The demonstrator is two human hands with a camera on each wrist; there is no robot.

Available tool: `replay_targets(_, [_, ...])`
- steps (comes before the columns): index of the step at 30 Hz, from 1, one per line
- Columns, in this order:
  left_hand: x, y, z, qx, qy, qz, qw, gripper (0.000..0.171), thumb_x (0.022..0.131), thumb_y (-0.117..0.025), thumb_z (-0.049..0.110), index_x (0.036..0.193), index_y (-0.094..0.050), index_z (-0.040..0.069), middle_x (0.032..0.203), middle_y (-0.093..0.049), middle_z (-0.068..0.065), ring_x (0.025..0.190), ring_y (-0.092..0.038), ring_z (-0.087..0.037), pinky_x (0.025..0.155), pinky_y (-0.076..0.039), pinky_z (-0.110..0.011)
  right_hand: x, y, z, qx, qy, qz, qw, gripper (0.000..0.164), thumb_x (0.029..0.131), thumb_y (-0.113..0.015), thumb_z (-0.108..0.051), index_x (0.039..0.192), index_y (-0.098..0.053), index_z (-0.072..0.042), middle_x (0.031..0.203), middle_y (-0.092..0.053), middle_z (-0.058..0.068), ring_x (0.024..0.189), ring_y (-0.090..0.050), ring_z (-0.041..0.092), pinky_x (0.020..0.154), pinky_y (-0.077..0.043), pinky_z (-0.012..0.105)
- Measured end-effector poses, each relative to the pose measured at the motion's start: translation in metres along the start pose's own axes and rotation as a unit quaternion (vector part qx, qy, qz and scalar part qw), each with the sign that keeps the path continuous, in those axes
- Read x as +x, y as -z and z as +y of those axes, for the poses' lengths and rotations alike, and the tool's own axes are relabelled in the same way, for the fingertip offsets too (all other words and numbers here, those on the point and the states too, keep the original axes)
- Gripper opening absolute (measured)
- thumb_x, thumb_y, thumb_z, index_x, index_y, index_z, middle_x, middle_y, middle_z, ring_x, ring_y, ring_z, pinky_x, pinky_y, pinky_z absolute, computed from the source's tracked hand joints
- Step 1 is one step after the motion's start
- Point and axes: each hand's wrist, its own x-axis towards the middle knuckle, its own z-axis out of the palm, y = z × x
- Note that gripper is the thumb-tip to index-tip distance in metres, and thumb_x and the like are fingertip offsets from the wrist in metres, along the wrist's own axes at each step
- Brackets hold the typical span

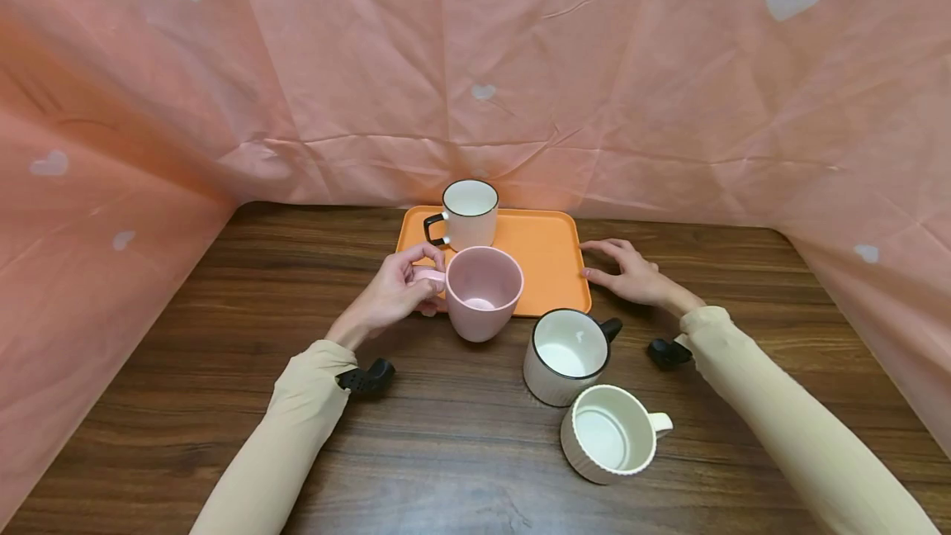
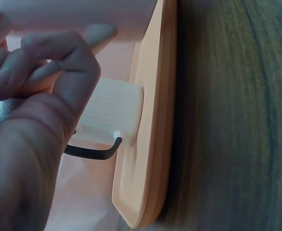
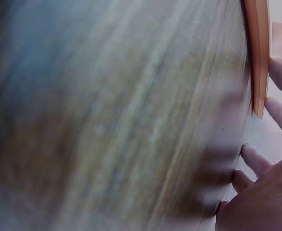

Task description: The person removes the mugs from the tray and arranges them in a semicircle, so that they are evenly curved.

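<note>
My left hand (image 1: 397, 289) grips the handle of a pink mug (image 1: 479, 324), and the mug appears over the front left part of an orange tray (image 1: 541, 250). In the left wrist view my curled fingers close round that handle (image 2: 100, 36). A white mug (image 1: 471, 225) with a black rim and black handle stands upright at the tray's back left. On the tray's right side, the fingers of my right hand (image 1: 627, 275) are spread and touch the edge. Part of the tray's front left is hidden behind the pink mug and my left hand.
On the wooden table (image 1: 446, 436), a white ribbed mug (image 1: 553, 386) with a black rim and handle stands just front of the tray. Closer to me is a cream ribbed mug (image 1: 594, 462), its handle to the right. A pink heart-patterned cloth (image 1: 520, 64) hangs behind.
</note>
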Motion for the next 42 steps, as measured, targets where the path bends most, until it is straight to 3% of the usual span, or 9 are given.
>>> replay_targets(10, [-0.011,0.003,-0.006,-0.003,-0.019,-0.034,0.9992,0.017,0.088,-0.056,-0.001,0.102,-0.054,0.009,0.076,-0.067,0.001,0.068,-0.071,-0.019,0.057,-0.053,-0.028,-0.001,0.001,-0.001,0.001,-0.003,-0.003,1.0,0.055,0.104,-0.06,-0.036,0.152,-0.046,-0.015,0.161,-0.03,0.026,0.15,-0.021,0.047,0.103,-0.016,0.078])
replay_targets(15, [-0.014,0.001,-0.008,-0.007,-0.022,-0.068,0.9974,0.015,0.089,-0.056,-0.001,0.103,-0.053,0.005,0.075,-0.066,-0.001,0.067,-0.069,-0.017,0.058,-0.052,-0.028,-0.002,0.001,-0.003,0.006,-0.004,-0.004,1.0,0.055,0.103,-0.061,-0.036,0.152,-0.047,-0.015,0.161,-0.029,0.028,0.15,-0.022,0.048,0.103,-0.016,0.079])
replay_targets(24, [-0.013,-0.006,-0.009,-0.017,0.01,-0.12,0.9925,0.014,0.09,-0.055,0.0,0.102,-0.051,0.007,0.074,-0.064,0.002,0.067,-0.06,-0.01,0.06,-0.05,-0.026,0.0,0.0,0.0,0.003,-0.01,-0.005,1.0,0.055,0.103,-0.061,-0.036,0.152,-0.046,-0.016,0.161,-0.027,0.028,0.15,-0.021,0.048,0.104,-0.015,0.079])
replay_targets(34, [-0.013,-0.006,-0.011,-0.031,0.012,-0.137,0.99,0.013,0.091,-0.054,0.0,0.103,-0.05,0.006,0.075,-0.063,0.002,0.067,-0.059,-0.009,0.061,-0.051,-0.026,0.002,-0.001,0.001,0.001,-0.01,-0.007,1.0,0.056,0.104,-0.06,-0.036,0.153,-0.045,-0.016,0.161,-0.026,0.029,0.15,-0.02,0.048,0.104,-0.015,0.08])
replay_targets(42, [-0.01,-0.005,-0.013,-0.048,0.043,-0.137,0.9884,0.015,0.091,-0.053,0.001,0.104,-0.049,0.007,0.077,-0.061,0.0,0.068,-0.058,-0.013,0.063,-0.053,-0.028,0.001,-0.001,0.0,0.001,-0.007,-0.006,1.0,0.055,0.104,-0.06,-0.036,0.153,-0.045,-0.016,0.161,-0.027,0.028,0.15,-0.02,0.048,0.103,-0.014,0.081])
